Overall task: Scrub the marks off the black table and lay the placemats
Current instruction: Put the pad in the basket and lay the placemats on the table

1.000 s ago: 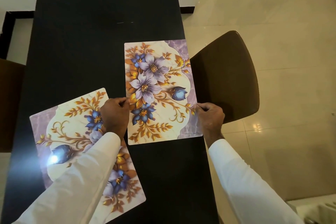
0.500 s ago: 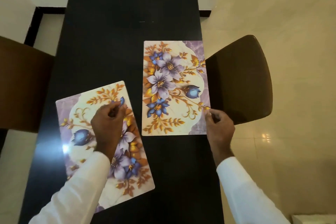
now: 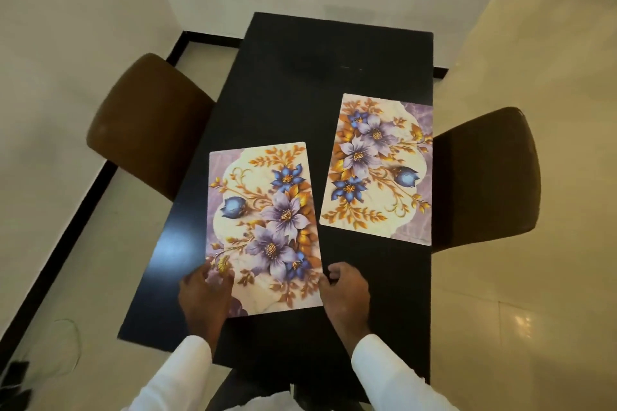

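Head view: left hand (image 3: 205, 292) rests flat on the near placemat (image 3: 267, 227) corner; right hand (image 3: 345, 290) seemingly pinches its edge. Far placemat (image 3: 377, 170) makes two; two chairs, left chair (image 3: 147, 123) and right chair (image 3: 484, 177); one black table (image 3: 300, 93).

Worn: long white cloth left sleeve (image 3: 168, 377), plain and unpatterned, soft folds, straight hem at the wrist. Long white cloth right sleeve (image 3: 397, 377) matches it: same hem, loose fit. Left hand (image 3: 204, 294) and right hand (image 3: 345, 292) are bare beyond the hems. A scrap of like white cloth (image 3: 267, 400) shows at the lower edge between the arms.
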The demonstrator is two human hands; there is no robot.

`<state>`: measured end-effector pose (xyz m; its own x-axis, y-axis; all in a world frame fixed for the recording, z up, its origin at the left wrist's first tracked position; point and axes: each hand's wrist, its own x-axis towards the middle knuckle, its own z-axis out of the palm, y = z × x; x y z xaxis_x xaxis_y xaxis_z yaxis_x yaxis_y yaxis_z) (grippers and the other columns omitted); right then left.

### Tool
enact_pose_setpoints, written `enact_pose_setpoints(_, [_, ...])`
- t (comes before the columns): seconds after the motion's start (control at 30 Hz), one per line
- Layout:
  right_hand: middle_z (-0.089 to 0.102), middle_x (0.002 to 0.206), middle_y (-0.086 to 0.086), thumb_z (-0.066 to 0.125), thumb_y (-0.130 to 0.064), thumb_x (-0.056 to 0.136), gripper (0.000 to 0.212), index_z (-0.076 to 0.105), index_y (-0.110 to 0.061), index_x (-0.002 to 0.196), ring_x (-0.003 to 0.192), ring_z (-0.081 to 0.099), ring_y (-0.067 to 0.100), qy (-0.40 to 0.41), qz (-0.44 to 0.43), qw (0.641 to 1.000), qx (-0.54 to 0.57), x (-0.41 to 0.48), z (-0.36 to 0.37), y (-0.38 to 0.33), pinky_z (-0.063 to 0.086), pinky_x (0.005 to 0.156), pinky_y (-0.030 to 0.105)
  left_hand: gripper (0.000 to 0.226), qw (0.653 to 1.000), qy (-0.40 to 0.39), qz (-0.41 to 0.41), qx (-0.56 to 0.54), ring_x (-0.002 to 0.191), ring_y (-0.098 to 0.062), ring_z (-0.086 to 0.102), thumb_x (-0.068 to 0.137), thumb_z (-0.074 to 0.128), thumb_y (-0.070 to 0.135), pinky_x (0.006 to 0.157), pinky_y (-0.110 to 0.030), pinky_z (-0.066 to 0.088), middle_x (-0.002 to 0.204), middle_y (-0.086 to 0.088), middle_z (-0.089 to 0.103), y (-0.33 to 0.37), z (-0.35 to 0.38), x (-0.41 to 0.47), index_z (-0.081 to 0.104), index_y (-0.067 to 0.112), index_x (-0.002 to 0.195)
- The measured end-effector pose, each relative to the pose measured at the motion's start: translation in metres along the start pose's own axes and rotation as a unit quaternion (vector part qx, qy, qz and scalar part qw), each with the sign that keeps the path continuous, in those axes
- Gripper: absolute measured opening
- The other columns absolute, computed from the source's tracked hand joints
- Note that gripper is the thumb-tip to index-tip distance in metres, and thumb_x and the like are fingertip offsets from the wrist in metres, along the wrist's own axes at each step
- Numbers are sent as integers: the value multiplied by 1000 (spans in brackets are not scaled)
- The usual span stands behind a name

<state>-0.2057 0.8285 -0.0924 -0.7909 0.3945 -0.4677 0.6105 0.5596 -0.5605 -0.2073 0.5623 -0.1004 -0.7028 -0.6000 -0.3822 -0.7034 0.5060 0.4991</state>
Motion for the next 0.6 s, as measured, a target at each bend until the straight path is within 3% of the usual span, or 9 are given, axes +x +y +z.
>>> enact_pose_setpoints(0.1, [70,129,-1,85,-29,97,39,72,-19,133,114,70,14,-4,-3,1000,-25,-6,4,-10,57,92,25,69,1000,-7,-11,12,97,-31,75,77,71,79,85,-53,68,108,-6,76,-30,9,17,78,21,114])
enact_pose_setpoints(0.17, [70,131,2,83,-31,98,40,71,-18,134,117,69,18,-8,-7,999,-40,-5,7,-17,58,95,30,80,1000,-15,-17,-4,97,-30,76,67,62,88,84,-53,69,108,-4,75,-43,16,30,77,24,113])
enact_pose_setpoints(0.33, [65,126,4,83,-37,96,35,72,-19,125,112,68,23,-19,11,996,-85,-1,20,-36,61,94,38,57,997,-74,-27,18,116,-40,70,90,86,53,106,-57,59,124,-16,73,1,-16,13,76,8,125])
enact_pose_setpoints(0.4, [64,125,5,82,-42,94,39,72,-18,123,111,68,25,-20,13,993,-118,-2,30,-41,61,93,38,61,993,-99,-38,46,127,-41,63,93,84,53,113,-55,53,134,-18,68,3,-19,14,71,8,132])
enact_pose_setpoints(0.6, [60,133,10,84,-54,88,58,68,-14,126,117,64,33,12,37,985,-166,-3,61,-43,59,101,46,69,984,-159,-60,47,136,-39,56,96,78,58,115,-52,52,146,-16,58,-3,-19,24,62,12,145])
